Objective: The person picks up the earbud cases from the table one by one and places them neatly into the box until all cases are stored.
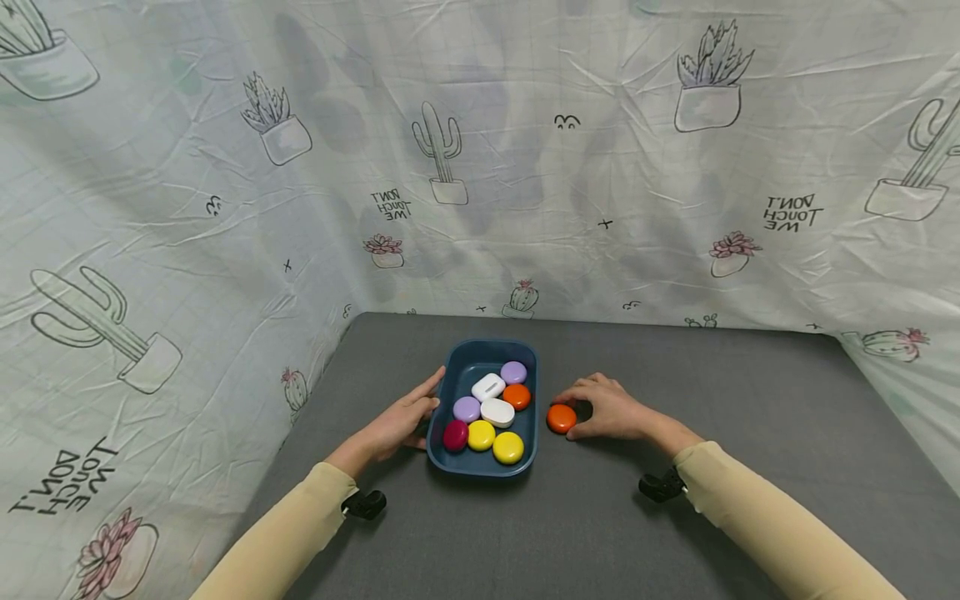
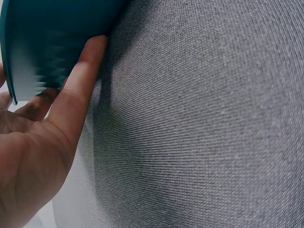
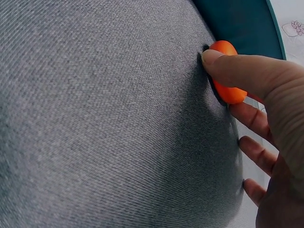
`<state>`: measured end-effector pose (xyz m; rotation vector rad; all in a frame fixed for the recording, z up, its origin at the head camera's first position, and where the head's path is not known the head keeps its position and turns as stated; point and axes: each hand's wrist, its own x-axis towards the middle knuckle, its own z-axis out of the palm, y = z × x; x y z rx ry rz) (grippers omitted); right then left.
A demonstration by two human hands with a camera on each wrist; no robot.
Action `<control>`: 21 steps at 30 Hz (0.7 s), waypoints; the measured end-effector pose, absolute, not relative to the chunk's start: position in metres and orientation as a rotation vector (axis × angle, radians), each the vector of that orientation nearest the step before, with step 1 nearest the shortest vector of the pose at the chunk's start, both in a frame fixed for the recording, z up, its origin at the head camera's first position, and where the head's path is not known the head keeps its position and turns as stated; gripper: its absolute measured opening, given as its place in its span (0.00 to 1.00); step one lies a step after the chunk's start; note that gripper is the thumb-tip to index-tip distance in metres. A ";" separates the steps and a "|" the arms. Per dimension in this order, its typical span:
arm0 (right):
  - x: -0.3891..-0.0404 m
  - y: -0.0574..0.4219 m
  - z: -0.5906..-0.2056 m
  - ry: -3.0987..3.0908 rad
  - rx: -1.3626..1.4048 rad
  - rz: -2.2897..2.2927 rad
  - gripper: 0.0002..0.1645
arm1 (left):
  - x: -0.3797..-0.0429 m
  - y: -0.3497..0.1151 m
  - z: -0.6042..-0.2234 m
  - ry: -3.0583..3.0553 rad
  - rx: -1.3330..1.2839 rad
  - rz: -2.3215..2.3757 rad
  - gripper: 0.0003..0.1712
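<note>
A dark blue rectangular tray (image 1: 483, 468) lies on the grey table and holds several glossy rounded pieces. At its left side, my left hand (image 1: 397, 423) rests with fairly straight fingers against the outer wall; the thumb (image 2: 78, 85) lies low along the tray wall (image 2: 42, 42) in the left wrist view. Just right of the tray, my right hand (image 1: 611, 408) pinches a glossy orange round piece (image 1: 561, 418) between thumb and forefinger. The right wrist view shows that orange piece (image 3: 232, 92) at the table surface, with the other fingers spread beyond it.
Inside the tray are lilac pieces (image 1: 467, 409), white pieces (image 1: 497, 412), an orange piece (image 1: 517, 397), yellow pieces (image 1: 508, 448) and a crimson piece (image 1: 455, 435). A cactus-print cloth (image 1: 495, 250) hangs behind the grey table (image 1: 525, 542) and along its sides.
</note>
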<state>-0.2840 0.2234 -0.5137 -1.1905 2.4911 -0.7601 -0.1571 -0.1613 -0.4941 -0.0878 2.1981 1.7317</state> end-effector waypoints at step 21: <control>-0.287 0.232 -0.489 2.541 -1.148 -0.844 0.32 | -0.157 -0.161 -0.493 2.199 -0.100 1.732 0.35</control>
